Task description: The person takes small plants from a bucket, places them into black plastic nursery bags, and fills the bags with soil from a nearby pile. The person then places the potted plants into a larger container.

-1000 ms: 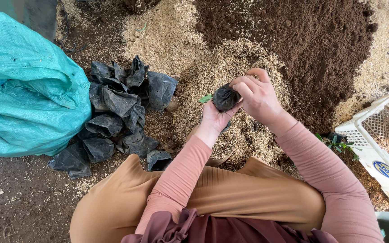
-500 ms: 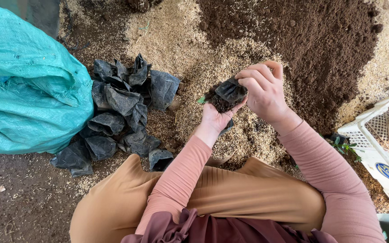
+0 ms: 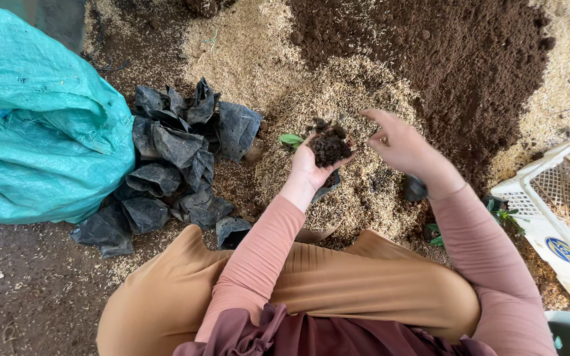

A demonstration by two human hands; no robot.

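Over a mound of pale husks [image 3: 338,99], the left hand [image 3: 311,165] is cupped palm-up around a small black bag [image 3: 328,184] whose lower edge hangs below the wrist; a clump of dark soil [image 3: 330,146] heaps out of the top, and a small green leaf [image 3: 291,139] shows just left of the fingers. Just right of it, the right hand [image 3: 404,148] hangs with fingers spread and loose, holding nothing, its fingertips close to the soil clump but not touching it. Beneath that wrist lies a small dark round thing [image 3: 415,188] on the husks; what it is cannot be told. Beyond the hands, a wide patch of dark soil [image 3: 443,59] spreads across the upper right. To the left, a pile of empty black bags [image 3: 179,158] lies crumpled on the ground, touching a big teal sack [image 3: 41,125]. At the right edge stands a white plastic crate [image 3: 562,211] with a mesh wall, and a few green seedlings [image 3: 503,214] show beside it. Tan trousers [image 3: 364,283] and pink sleeves fill the foreground.
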